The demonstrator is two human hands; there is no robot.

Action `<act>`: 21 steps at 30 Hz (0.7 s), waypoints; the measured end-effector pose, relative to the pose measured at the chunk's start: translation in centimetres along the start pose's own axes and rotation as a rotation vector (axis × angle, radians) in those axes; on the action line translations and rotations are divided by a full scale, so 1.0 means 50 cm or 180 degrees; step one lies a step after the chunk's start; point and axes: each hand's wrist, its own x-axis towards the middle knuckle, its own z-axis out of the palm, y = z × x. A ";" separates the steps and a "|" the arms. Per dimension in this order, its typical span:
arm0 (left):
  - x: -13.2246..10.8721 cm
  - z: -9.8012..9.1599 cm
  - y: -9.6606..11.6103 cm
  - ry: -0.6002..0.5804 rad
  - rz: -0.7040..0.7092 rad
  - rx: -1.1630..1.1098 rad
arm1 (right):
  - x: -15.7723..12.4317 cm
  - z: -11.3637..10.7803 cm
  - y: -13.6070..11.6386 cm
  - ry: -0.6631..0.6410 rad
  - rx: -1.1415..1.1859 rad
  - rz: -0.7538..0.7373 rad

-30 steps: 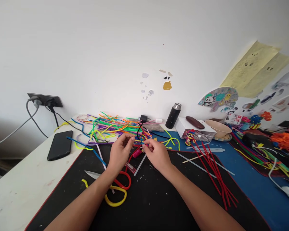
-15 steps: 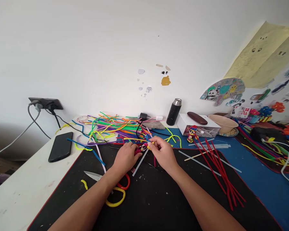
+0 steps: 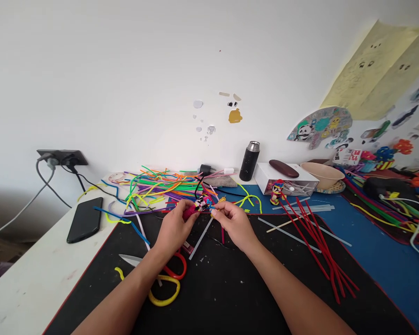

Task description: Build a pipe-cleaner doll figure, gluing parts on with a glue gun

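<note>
My left hand [image 3: 174, 229] is closed around a small pink, fuzzy pipe-cleaner figure [image 3: 196, 207] held just above the black mat [image 3: 230, 288]. My right hand [image 3: 234, 224] pinches a thin yellow and blue piece [image 3: 219, 202] sticking out of the same figure. The two hands sit close together over the mat's far edge. Scissors with red and yellow handles [image 3: 167, 279] lie on the mat under my left wrist, and a clear stick [image 3: 199, 239] lies between my hands.
A heap of coloured pipe cleaners [image 3: 157, 188] lies behind my hands. Red pipe cleaners [image 3: 317, 246] fan out at the right. A phone [image 3: 84, 219] lies at left, a black flask [image 3: 249, 161], a white box [image 3: 286, 179] and a bowl [image 3: 323, 176] stand by the wall.
Both hands dropped toward the mat, my left closed on the pink piece, and both have lifted it slightly while the right keeps pinching its end.
</note>
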 end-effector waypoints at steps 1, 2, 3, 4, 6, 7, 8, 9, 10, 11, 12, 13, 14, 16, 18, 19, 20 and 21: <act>-0.002 -0.001 0.006 -0.0013 0.0022 -0.0073 | 0.000 0.002 -0.001 -0.0039 0.0104 0.0046; -0.004 -0.002 0.012 -0.0029 0.0049 -0.0141 | 0.000 0.004 -0.001 -0.0069 0.0195 0.0076; -0.007 -0.002 0.017 -0.0048 0.0074 -0.0206 | -0.001 0.005 -0.002 -0.0091 0.0268 0.0089; -0.009 -0.002 0.021 -0.0066 0.0091 -0.0272 | -0.001 0.006 -0.002 -0.0107 0.0317 0.0093; -0.012 -0.001 0.026 -0.0090 0.0100 -0.0389 | -0.003 0.006 -0.002 -0.0131 0.0351 0.0090; -0.013 -0.001 0.027 -0.0094 0.0097 -0.0438 | -0.004 0.006 -0.002 -0.0134 0.0346 0.0089; -0.014 -0.002 0.028 -0.0093 0.0098 -0.0484 | -0.005 0.005 -0.001 -0.0130 0.0337 0.0093; -0.014 -0.002 0.028 -0.0090 0.0105 -0.0522 | -0.006 0.004 -0.001 -0.0120 0.0330 0.0100; -0.015 -0.002 0.028 -0.0091 0.0114 -0.0552 | -0.007 0.003 -0.001 -0.0105 0.0327 0.0108; -0.015 -0.002 0.029 -0.0095 0.0123 -0.0568 | -0.007 0.002 0.000 -0.0086 0.0331 0.0116; -0.015 -0.003 0.029 -0.0100 0.0126 -0.0571 | -0.008 0.000 0.000 -0.0070 0.0340 0.0125; -0.016 -0.003 0.028 -0.0106 0.0127 -0.0566 | -0.008 -0.001 0.001 -0.0056 0.0356 0.0132; -0.016 -0.003 0.028 -0.0115 0.0129 -0.0559 | -0.008 -0.002 0.002 -0.0052 0.0373 0.0137; -0.017 -0.002 0.028 -0.0128 0.0135 -0.0543 | -0.008 -0.004 0.004 -0.0048 0.0395 0.0138; -0.018 -0.002 0.028 -0.0131 0.0149 -0.0513 | -0.008 -0.006 0.006 -0.0037 0.0378 0.0133; -0.018 -0.001 0.028 -0.0135 0.0158 -0.0488 | -0.008 -0.007 0.007 -0.0030 0.0360 0.0130; -0.018 -0.001 0.029 -0.0141 0.0165 -0.0459 | -0.007 -0.008 0.008 -0.0025 0.0345 0.0129; -0.019 -0.001 0.029 -0.0149 0.0174 -0.0435 | -0.007 -0.010 0.009 -0.0022 0.0338 0.0127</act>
